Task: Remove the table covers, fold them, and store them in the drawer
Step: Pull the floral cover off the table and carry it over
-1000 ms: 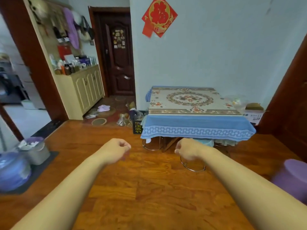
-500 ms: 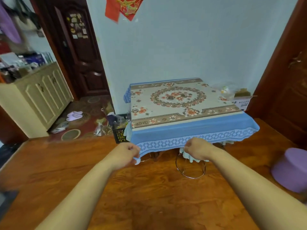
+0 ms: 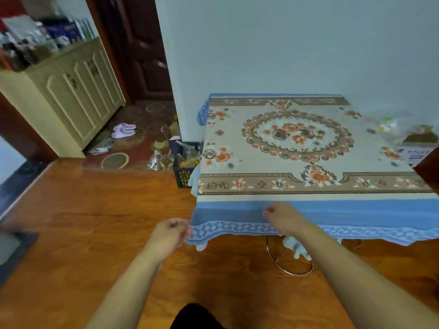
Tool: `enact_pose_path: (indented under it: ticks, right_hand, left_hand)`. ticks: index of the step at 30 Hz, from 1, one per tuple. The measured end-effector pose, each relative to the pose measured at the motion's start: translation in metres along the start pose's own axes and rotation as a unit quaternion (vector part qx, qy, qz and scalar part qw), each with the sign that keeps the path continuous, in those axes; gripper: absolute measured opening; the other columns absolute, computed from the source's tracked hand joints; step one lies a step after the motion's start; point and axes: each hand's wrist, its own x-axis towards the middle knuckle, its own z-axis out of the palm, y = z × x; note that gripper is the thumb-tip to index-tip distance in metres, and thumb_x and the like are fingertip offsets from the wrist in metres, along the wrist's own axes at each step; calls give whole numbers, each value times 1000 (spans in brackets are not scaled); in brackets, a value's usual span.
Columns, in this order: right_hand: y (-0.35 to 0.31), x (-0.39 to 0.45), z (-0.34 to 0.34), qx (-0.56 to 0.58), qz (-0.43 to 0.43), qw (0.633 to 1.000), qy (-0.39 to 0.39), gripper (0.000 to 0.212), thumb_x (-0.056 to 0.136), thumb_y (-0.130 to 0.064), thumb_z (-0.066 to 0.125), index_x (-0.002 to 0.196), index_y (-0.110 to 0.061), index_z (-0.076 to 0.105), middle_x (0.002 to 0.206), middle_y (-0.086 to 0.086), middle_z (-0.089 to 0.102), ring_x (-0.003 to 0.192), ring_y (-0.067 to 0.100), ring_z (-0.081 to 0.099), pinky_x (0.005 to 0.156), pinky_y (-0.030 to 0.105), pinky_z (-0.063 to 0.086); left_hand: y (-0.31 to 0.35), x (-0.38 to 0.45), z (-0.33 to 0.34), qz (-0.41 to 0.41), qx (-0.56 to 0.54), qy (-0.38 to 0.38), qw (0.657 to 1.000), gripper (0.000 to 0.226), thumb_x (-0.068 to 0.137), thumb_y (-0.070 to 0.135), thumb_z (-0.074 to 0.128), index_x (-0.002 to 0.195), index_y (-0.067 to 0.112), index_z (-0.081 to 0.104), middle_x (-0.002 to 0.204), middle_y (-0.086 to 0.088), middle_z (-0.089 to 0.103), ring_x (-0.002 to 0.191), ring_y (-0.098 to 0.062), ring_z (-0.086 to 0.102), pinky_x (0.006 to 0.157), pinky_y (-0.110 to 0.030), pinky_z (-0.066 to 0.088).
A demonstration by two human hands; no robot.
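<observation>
A beige floral table cover (image 3: 297,148) lies on top of a blue table cover (image 3: 356,214), whose patterned hem hangs over the table's front edge. A white cloth (image 3: 295,248) peeks out below the hem. My left hand (image 3: 169,233) is beside the blue cover's front left corner, fingers curled and fingertips at the hem's edge; no grip on it shows. My right hand (image 3: 282,217) hovers in front of the blue overhang near the middle, fingers curled, with nothing plainly held. No drawer is in view.
A clear bag (image 3: 392,129) and a cardboard box (image 3: 415,148) sit at the table's far right. A black crate (image 3: 184,167) stands left of the table, a metal ring (image 3: 288,269) lies under it. A cream cabinet (image 3: 78,91) and a dark door (image 3: 147,55) are at left.
The view has come closer to the table and tipped down. Both hands have travelled from over the bare floor to the blue cover's front edge.
</observation>
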Motion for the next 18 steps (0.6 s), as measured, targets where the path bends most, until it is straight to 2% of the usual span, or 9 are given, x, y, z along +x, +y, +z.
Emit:
enact_pose_path:
  ticks: [2,5,7,9,11,12,14,15,18]
  right_hand:
    - [-7,29,6,24,-7,1000,-1,26,105,-26,47,109,-11,68,93,5,68,83,19,62,74,32,46]
    - [-13,71,17,63,8,998,0,24,104,-23,48,115,-12,67,110,7,69,100,25,65,86,35,49]
    - [-13,95,22,80,37,996,14,25,105,-22,48,122,-16,65,118,4,67,107,23,62,92,34,48]
    - [-12,119,28,78,60,995,28,27,104,-22,49,126,-17,64,123,2,65,112,20,60,94,31,46]
    - [-12,142,33,65,74,995,34,29,104,-23,50,130,-19,62,129,2,64,115,19,59,95,31,46]
    - [-12,153,36,51,79,995,33,32,104,-23,49,133,-20,59,134,2,61,117,19,57,96,30,45]
    - [-11,174,43,7,73,997,14,41,103,-22,47,144,-20,50,149,3,49,130,21,50,104,31,40]
    - [-12,184,46,-17,64,998,2,47,103,-21,46,150,-20,42,156,3,39,137,23,42,109,32,37]
    - [-14,205,56,-69,53,995,-37,59,103,-24,44,158,-20,22,165,6,17,150,28,19,119,36,27]
  left_hand:
    - [-5,31,5,-9,-44,40,998,19,102,19,58,94,19,75,92,-3,79,99,-27,72,92,-44,55]
    - [-7,91,11,-28,-113,70,991,18,101,17,59,94,19,76,98,-2,77,103,-25,70,103,-47,52]
    - [-5,136,14,-33,-136,63,988,21,100,20,59,89,21,76,97,-2,77,105,-28,69,104,-49,51]
    - [7,173,16,-44,-146,56,987,23,98,21,57,84,20,74,93,-5,74,99,-32,69,96,-48,54]
    - [8,208,22,-101,-172,10,980,18,102,20,53,96,12,68,98,-9,70,86,-25,67,80,-37,56]
    - [6,225,27,-139,-188,-18,972,23,103,26,52,105,8,65,105,-12,69,86,-23,66,78,-35,56]
    - [5,246,35,-227,-216,-69,947,47,102,45,51,119,3,63,120,-18,68,101,-30,66,90,-45,56]
    - [6,253,37,-270,-243,-99,926,50,103,49,49,118,4,63,118,-21,68,104,-35,65,93,-49,55]
    - [5,264,42,-358,-293,-164,871,49,103,48,52,111,1,66,93,-24,75,97,-38,65,86,-49,55]
